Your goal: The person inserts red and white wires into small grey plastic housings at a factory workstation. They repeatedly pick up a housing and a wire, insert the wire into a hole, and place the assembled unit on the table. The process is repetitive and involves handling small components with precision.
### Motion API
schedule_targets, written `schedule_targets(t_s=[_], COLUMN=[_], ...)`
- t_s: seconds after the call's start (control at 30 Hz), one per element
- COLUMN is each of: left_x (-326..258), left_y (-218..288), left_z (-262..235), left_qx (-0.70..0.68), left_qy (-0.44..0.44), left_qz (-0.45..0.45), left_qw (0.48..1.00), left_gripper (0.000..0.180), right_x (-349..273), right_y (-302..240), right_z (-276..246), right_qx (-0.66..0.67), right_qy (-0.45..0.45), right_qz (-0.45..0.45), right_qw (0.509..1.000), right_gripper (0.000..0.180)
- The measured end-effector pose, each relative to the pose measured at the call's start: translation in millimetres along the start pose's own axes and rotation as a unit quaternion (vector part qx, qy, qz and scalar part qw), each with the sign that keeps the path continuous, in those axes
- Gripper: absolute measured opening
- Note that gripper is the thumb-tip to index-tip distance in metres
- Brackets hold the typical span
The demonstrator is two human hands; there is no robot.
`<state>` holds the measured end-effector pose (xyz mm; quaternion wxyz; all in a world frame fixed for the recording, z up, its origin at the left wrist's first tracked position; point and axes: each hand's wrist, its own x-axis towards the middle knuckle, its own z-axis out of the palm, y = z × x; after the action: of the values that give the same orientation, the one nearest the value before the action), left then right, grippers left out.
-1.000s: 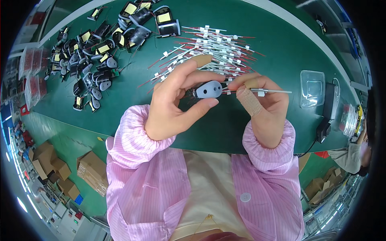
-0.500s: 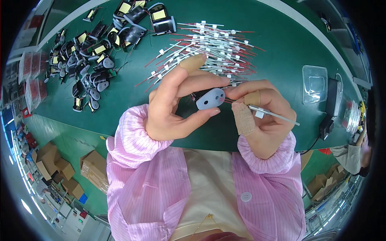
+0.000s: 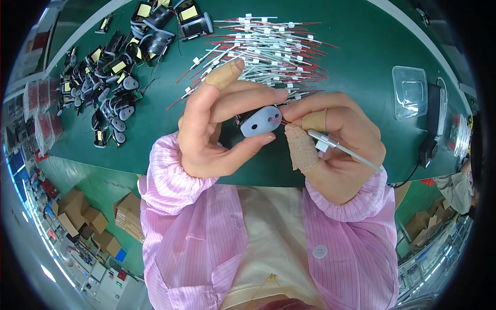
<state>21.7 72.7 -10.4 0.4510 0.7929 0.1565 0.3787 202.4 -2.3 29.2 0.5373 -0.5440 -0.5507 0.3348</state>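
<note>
Between the thumb and fingers of my left hand (image 3: 212,119) sits a small black device with a grey oval end cap (image 3: 261,122), its holed face turned to the right. My right hand (image 3: 336,139) pinches a thin cable (image 3: 336,144) with a grey sheath, a silvery sleeve and a white tag. The cable's fine red wires (image 3: 279,121) run from my right fingertips to a hole in the cap; how deep they go I cannot tell. Tan bandages wrap fingers on both hands. Beyond the hands lies a pile of similar tagged cables (image 3: 268,51) with red ends.
Many black devices with grey caps and yellow pads (image 3: 119,67) lie heaped at the far left. Clear bags of red parts (image 3: 44,98) stand by the left edge. On the right are a clear plastic tray (image 3: 409,93) and a black box with a lead (image 3: 430,124).
Both hands have shifted slightly left in the picture, with the device and cable still held. My right fingertips are a little closer to the cap. The whole view has moved a little too.
</note>
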Motion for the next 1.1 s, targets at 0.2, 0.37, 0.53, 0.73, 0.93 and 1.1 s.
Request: schedule_targets(t_s=[0.2,0.37,0.53,0.73,0.93,1.1], left_x=[-1.1,-2.7,-1.1,-2.4,1.1,1.3], left_y=[-2.8,-2.9,-2.8,-0.9,-2.5,-1.4], left_z=[1.1,4.4,2.9,3.1,-0.6,-0.5], left_qx=[0.006,-0.001,0.003,0.018,0.032,0.036], left_qy=[0.001,0.016,0.005,0.005,-0.024,-0.027], left_qz=[0.015,0.010,0.011,0.002,0.032,0.037], left_qw=[1.000,1.000,1.000,1.000,0.999,0.998], left_gripper=[0.091,0.090,0.089,0.089,0.092,0.096], right_x=[-1.5,-1.6,-1.7,-0.2,-0.9,-0.1], right_y=[6.1,5.6,4.9,7.7,4.9,3.6], right_z=[-5.0,-4.0,-3.9,-4.0,-4.1,-4.8], right_qx=[-0.005,-0.004,-0.008,-0.036,-0.042,-0.046], right_qy=[-0.043,-0.039,-0.042,-0.040,-0.041,-0.045], right_qz=[-0.052,-0.054,-0.044,-0.076,-0.064,-0.069], right_qw=[0.998,0.998,0.998,0.996,0.996,0.996], right_gripper=[0.010,0.010,0.010,0.012,0.014,0.013])
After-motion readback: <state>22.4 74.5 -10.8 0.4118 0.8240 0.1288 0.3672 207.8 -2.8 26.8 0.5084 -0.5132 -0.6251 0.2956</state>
